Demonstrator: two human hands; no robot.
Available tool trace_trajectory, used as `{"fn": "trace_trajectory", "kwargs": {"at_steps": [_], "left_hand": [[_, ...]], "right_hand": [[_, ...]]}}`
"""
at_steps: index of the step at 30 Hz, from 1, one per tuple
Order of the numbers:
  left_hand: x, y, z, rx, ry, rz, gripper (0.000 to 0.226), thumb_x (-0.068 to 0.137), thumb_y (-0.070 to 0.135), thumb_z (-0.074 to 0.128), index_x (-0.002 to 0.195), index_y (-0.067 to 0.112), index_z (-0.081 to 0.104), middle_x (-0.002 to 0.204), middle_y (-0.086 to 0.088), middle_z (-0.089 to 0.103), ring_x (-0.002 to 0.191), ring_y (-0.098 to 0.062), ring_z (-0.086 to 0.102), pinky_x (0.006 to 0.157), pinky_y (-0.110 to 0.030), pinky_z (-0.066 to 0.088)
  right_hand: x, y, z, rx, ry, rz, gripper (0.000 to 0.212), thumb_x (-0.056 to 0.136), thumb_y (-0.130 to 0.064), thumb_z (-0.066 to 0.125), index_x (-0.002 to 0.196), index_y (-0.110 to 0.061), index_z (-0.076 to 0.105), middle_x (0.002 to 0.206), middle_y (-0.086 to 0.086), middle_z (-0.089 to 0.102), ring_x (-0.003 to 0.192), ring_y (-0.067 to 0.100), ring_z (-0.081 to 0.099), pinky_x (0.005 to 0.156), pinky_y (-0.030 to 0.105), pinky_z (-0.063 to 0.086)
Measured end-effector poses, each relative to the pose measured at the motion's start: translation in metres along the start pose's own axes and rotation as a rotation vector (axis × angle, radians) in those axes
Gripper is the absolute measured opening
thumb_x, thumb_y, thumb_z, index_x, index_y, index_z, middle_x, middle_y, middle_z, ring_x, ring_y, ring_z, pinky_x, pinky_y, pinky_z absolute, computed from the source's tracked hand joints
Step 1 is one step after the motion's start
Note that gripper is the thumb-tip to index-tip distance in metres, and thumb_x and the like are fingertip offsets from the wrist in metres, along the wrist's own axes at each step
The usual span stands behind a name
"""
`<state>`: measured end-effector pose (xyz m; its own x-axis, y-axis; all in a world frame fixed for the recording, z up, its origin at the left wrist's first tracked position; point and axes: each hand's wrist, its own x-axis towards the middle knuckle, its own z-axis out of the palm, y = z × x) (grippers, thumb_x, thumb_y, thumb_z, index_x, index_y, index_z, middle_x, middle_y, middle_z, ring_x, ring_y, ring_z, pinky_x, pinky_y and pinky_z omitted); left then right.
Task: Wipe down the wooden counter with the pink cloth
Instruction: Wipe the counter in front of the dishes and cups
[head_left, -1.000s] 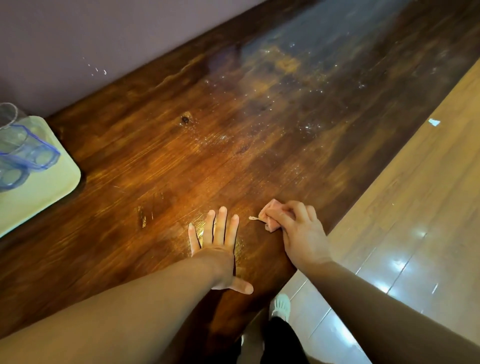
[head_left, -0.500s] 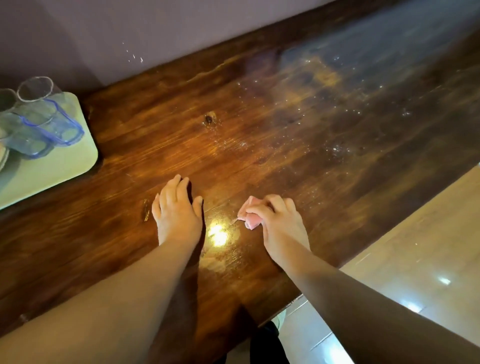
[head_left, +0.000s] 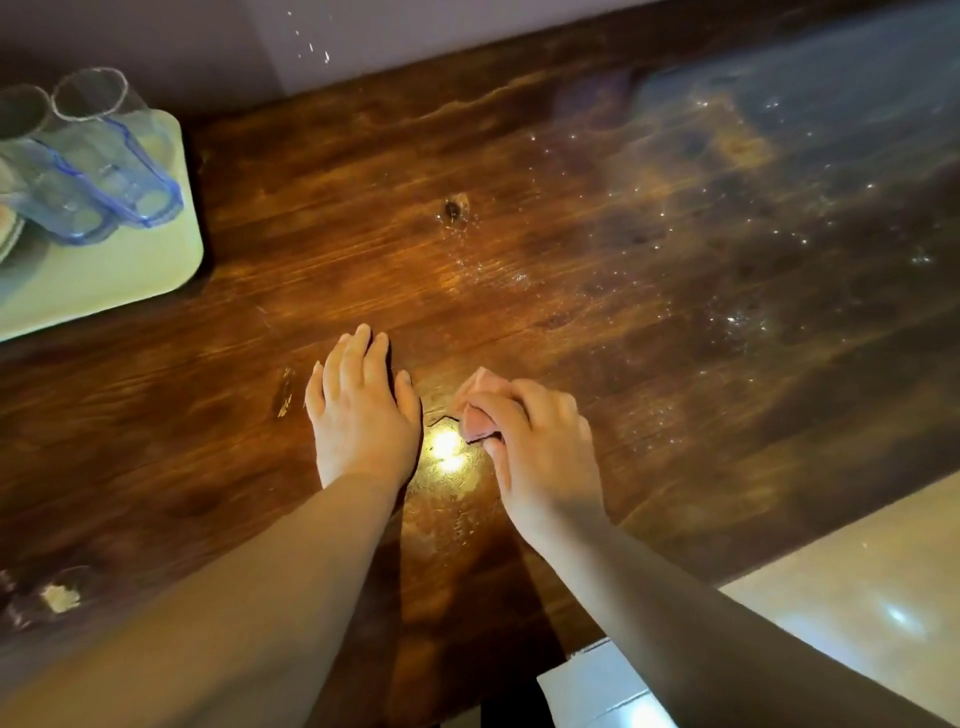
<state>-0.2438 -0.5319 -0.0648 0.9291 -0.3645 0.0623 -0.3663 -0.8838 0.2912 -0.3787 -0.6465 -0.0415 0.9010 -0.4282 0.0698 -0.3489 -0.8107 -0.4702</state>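
Observation:
The dark wooden counter (head_left: 597, 249) fills most of the view, with small glinting specks on its right part. My right hand (head_left: 535, 441) is closed around a small bunched pink cloth (head_left: 480, 402) and holds it down on the wood near the front middle. My left hand (head_left: 361, 408) lies palm down on the counter just left of it, fingers together, holding nothing. A bright spot of reflected light sits between the two hands.
A pale green tray (head_left: 98, 280) at the far left holds clear glasses and blue-rimmed cups (head_left: 104, 171). A purple-grey wall (head_left: 415, 36) runs along the back. A dark knot (head_left: 453, 209) marks the wood. The counter's front edge and shiny floor (head_left: 857, 597) lie at lower right.
The view has shifted so the tray shows more. My left hand's fingers have drawn together from a spread pose. My right hand keeps the cloth pressed on the counter beside it.

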Motion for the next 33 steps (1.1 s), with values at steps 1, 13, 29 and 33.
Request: {"fn": "trace_trajectory", "kwargs": {"at_steps": [1, 13, 29, 33], "left_hand": [[0.0, 0.0, 0.0, 0.0, 0.002, 0.002, 0.048, 0.101, 0.031, 0.043, 0.146, 0.014, 0.045, 0.155, -0.003, 0.038, 0.146, -0.02, 0.026, 0.122, -0.043, 0.014], [0.0, 0.0, -0.002, -0.028, 0.008, -0.002, 0.044, 0.104, 0.027, 0.04, 0.145, 0.013, 0.048, 0.155, -0.003, 0.039, 0.147, -0.021, 0.027, 0.122, -0.044, 0.015], [0.0, -0.003, 0.001, -0.02, 0.039, 0.018, 0.045, 0.1, 0.027, 0.052, 0.142, 0.01, 0.05, 0.152, -0.006, 0.043, 0.143, -0.024, 0.032, 0.12, -0.046, 0.019], [0.0, -0.003, 0.002, -0.022, 0.053, 0.027, 0.044, 0.099, 0.026, 0.054, 0.141, 0.01, 0.051, 0.151, -0.006, 0.044, 0.142, -0.024, 0.034, 0.119, -0.048, 0.021]], "right_hand": [[-0.015, 0.001, 0.001, 0.023, 0.03, -0.044, 0.035, 0.086, -0.014, 0.072, 0.117, -0.03, 0.064, 0.125, -0.005, 0.058, 0.105, 0.021, 0.053, 0.08, 0.036, 0.05], [0.004, -0.003, 0.017, 0.076, 0.046, -0.108, 0.032, 0.088, -0.011, 0.066, 0.108, -0.037, 0.065, 0.122, -0.012, 0.056, 0.104, 0.017, 0.051, 0.085, 0.029, 0.039], [0.011, 0.03, -0.001, 0.053, 0.081, -0.183, 0.024, 0.089, -0.014, 0.068, 0.101, -0.035, 0.068, 0.112, -0.005, 0.06, 0.096, 0.02, 0.055, 0.075, 0.038, 0.051], [0.05, 0.033, -0.005, 0.032, 0.08, 0.086, 0.034, 0.089, -0.009, 0.069, 0.109, -0.036, 0.071, 0.12, -0.004, 0.056, 0.103, 0.021, 0.047, 0.086, 0.042, 0.05]]}}
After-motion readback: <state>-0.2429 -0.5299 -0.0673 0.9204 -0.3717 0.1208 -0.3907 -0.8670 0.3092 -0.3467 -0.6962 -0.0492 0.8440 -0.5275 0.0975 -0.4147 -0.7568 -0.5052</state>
